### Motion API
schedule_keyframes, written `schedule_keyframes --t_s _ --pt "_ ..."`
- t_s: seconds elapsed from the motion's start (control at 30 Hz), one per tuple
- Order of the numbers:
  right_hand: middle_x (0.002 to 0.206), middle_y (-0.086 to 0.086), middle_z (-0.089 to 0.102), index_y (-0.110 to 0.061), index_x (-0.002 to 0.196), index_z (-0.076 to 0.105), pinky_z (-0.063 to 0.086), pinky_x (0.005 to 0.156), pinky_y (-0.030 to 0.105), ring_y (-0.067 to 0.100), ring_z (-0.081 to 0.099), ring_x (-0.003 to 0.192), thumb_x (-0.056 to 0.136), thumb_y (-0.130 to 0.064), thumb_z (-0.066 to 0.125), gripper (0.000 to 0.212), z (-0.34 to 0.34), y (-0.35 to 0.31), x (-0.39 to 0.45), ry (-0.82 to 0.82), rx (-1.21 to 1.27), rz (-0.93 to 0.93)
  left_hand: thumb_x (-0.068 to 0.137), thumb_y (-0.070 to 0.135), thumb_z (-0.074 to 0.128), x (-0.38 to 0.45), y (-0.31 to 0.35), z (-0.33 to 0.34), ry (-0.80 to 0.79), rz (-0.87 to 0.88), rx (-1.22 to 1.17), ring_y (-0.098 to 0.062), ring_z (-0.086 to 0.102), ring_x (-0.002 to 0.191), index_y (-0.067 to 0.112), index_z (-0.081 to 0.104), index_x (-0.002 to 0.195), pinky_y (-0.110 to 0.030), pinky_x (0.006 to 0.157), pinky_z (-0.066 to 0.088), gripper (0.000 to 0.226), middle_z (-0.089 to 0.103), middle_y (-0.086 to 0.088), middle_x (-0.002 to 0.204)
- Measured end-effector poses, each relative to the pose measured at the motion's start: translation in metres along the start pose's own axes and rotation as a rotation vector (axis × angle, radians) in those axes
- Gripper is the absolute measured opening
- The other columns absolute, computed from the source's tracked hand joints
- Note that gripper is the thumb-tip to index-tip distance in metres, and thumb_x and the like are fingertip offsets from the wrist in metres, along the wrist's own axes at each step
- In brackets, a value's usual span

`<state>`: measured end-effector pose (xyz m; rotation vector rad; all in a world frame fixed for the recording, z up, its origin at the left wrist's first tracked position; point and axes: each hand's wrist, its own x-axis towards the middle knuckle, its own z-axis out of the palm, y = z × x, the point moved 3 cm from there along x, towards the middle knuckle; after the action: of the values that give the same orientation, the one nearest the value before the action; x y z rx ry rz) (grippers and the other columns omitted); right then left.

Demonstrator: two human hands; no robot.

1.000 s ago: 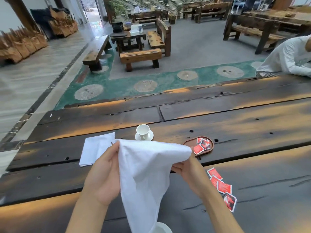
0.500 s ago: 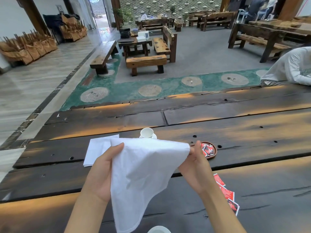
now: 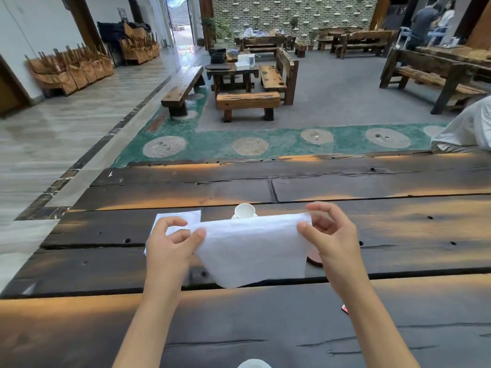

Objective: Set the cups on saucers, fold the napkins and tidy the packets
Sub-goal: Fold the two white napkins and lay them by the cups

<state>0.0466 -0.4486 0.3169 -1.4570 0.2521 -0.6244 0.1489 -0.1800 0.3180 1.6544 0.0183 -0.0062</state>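
Dark plank wooden table (image 3: 372,181), scorched, with orange streaks of light. Green floor strip (image 3: 287,140) inlaid with round millstones (image 3: 164,146). Grey concrete floor (image 3: 332,96) bearing rustic timber benches (image 3: 247,102). Green-grey brick rear wall (image 3: 287,11). Stacked wooden chairs (image 3: 69,67), left. Open doorway (image 3: 178,19), daylit.

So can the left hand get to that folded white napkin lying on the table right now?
Probably not yet: the left hand hovers right over the folded white napkin, but it is pinching the white cloth napkin stretched between both hands.
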Motion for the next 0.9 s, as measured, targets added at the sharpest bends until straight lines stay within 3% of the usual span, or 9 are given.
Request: schedule_keyframes --t_s 0.1,0.2,0.37,0.47,0.6,0.7,0.83,0.9 --pt "0.062 -0.016 0.056 -0.012 0.089 0.077 0.038 0.052 0.009 0.000 0.050 0.060 0.088 -0.001 0.073 0.012 0.002 -0.004 0.003 -0.014 -0.093 -0.046 0.088 0.008 0.078 0.002 0.001 -0.003 -0.003 0.055 -0.007 -0.007 0.070 0.072 0.017 0.074 0.092 -0.023 0.065 0.054 0.011 0.080 -0.002 0.080" --pt "0.064 -0.013 0.055 -0.019 0.086 0.079 0.040 0.056 0.015 0.009 0.049 0.063 0.087 -0.003 0.075 0.017 0.003 -0.007 0.009 -0.011 -0.139 -0.053 0.085 0.001 0.079 0.004 0.005 -0.006 -0.033 0.088 -0.013 -0.002 0.071 0.076 0.016 0.081 0.091 -0.012 0.065 0.054 0.016 0.080 -0.001 0.089" --pt "0.074 0.000 0.059 -0.032 0.088 0.081 0.048 0.069 0.033 0.014 0.053 0.069 0.084 -0.003 0.079 0.029 0.002 -0.007 0.017 -0.033 -0.217 -0.073 0.082 0.000 0.081 0.005 0.008 -0.009 -0.031 0.118 0.017 0.000 0.072 0.077 0.019 0.082 0.095 -0.010 0.066 0.053 0.023 0.081 0.009 0.090" --pt "0.075 -0.002 0.065 -0.031 0.086 0.081 0.050 0.069 0.031 0.010 0.056 0.069 0.084 -0.003 0.079 0.029 0.003 -0.010 0.017 -0.019 -0.263 -0.110 0.082 0.001 0.081 0.004 0.009 -0.008 0.001 0.148 0.017 0.003 0.070 0.072 0.022 0.082 0.089 -0.008 0.063 0.052 0.022 0.080 0.014 0.082" --pt "0.083 0.004 0.070 -0.028 0.082 0.076 0.054 0.071 0.043 0.020 0.062 0.074 0.085 -0.001 0.077 0.027 0.005 -0.013 0.014 0.014 -0.291 -0.151 0.084 0.000 0.080 0.000 0.011 -0.006 0.031 0.195 0.050 0.004 0.068 0.066 0.021 0.080 0.079 -0.007 0.058 0.050 0.022 0.079 0.014 0.076" --pt "0.091 0.008 0.066 -0.028 0.080 0.071 0.051 0.075 0.035 0.027 0.062 0.084 0.086 0.000 0.076 0.029 0.006 -0.014 0.014 0.027 -0.357 -0.201 0.083 -0.001 0.079 -0.001 0.014 -0.005 0.047 0.254 0.120 0.002 0.067 0.072 0.022 0.077 0.075 -0.008 0.063 0.049 0.025 0.076 0.006 0.080" --pt "0.109 -0.009 0.064 -0.026 0.080 0.063 0.048 0.082 0.017 0.010 0.063 0.100 0.092 0.001 0.068 0.030 0.009 -0.017 0.013 -0.035 -0.409 -0.226 0.088 -0.002 0.074 -0.001 0.016 -0.005 0.019 0.300 0.151 -0.006 0.068 0.099 0.018 0.073 0.079 -0.019 0.086 0.051 0.022 0.071 0.014 0.108" --pt "0.094 -0.019 0.070 -0.025 0.080 0.059 0.048 0.069 0.016 0.002 0.063 0.083 0.096 0.000 0.063 0.029 0.010 -0.018 0.011 -0.068 -0.362 -0.184 0.093 -0.001 0.068 0.001 0.015 -0.003 -0.040 0.279 0.110 0.001 0.070 0.095 0.015 0.069 0.082 -0.009 0.077 0.051 0.019 0.078 0.017 0.096"
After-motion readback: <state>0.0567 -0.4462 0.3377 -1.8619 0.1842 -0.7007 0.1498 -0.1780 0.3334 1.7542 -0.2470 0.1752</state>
